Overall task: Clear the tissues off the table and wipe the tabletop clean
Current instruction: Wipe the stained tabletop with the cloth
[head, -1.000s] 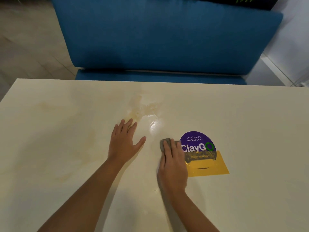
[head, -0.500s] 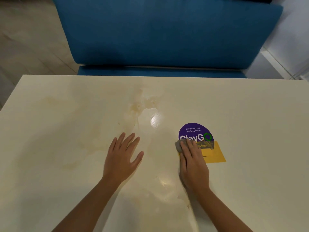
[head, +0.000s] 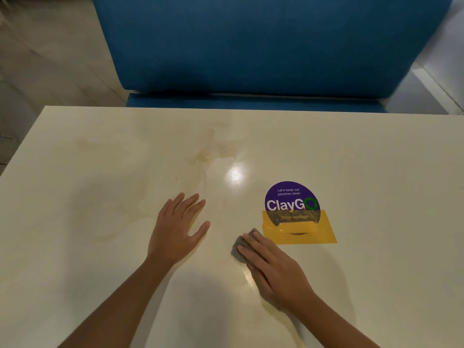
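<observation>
A cream tabletop (head: 100, 197) with faint brownish stains (head: 208, 151) fills the head view. My right hand (head: 273, 270) lies flat with straight fingers on a small grey cloth (head: 239, 247), pressing it to the table just left of a purple and yellow sticker (head: 293, 212). Most of the cloth is hidden under the fingers. My left hand (head: 178, 229) rests flat on the table, fingers spread, about a hand's width left of the cloth. No tissues are in view.
A blue upholstered bench (head: 251, 46) stands right behind the table's far edge. Tiled floor (head: 37, 59) shows at the left, past the table's left edge. A light reflection (head: 237, 174) glints near the table's middle.
My right hand slid the cloth right onto the sticker, then back left and toward me, off the sticker. My left hand has stayed flat in about the same spot.
</observation>
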